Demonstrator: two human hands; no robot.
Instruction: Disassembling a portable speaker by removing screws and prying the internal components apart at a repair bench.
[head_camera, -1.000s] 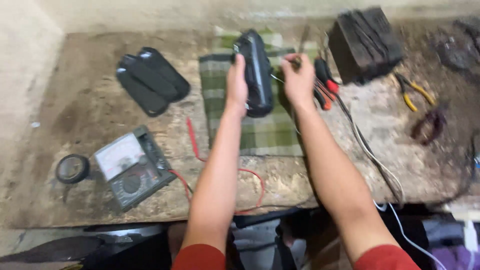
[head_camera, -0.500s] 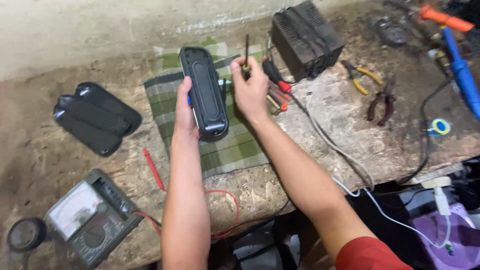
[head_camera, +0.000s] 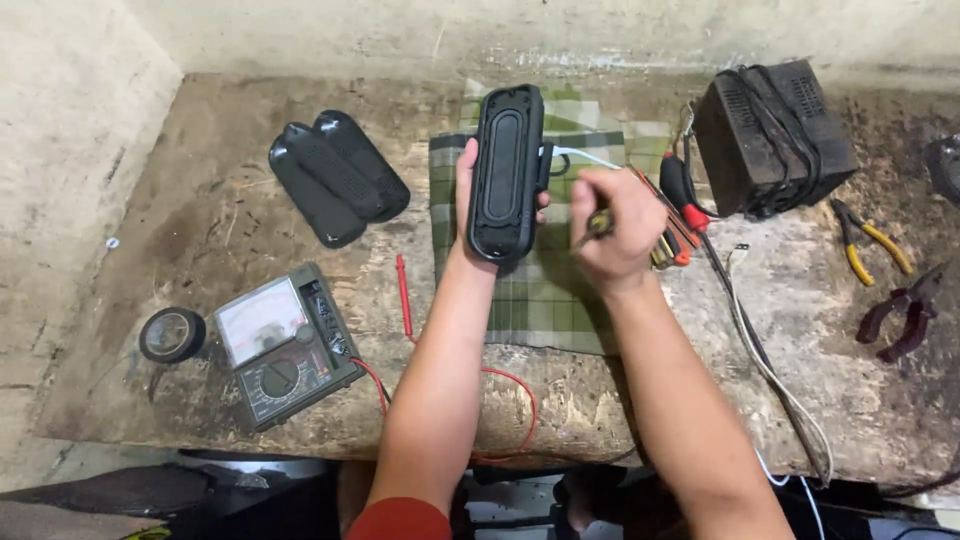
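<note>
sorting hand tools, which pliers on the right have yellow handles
The yellow-handled pliers lie nearer the black box; the other pliers, closer to the bench's right edge, have dark reddish handles.

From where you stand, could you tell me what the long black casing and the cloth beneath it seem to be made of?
The black casing, in the left hand, looks like moulded plastic: smooth, faintly glossy. The checked cloth looks like woven fabric: green plaid, soft edges.

Counter (head_camera: 200, 230): left hand (head_camera: 470, 205) grips upright black speaker (head_camera: 507, 170) over green plaid cloth (head_camera: 545, 300); right hand (head_camera: 615, 225) holds screwdriver (head_camera: 592, 228); multimeter (head_camera: 285, 345), tape roll (head_camera: 172, 334), pliers (head_camera: 868, 240).
</note>
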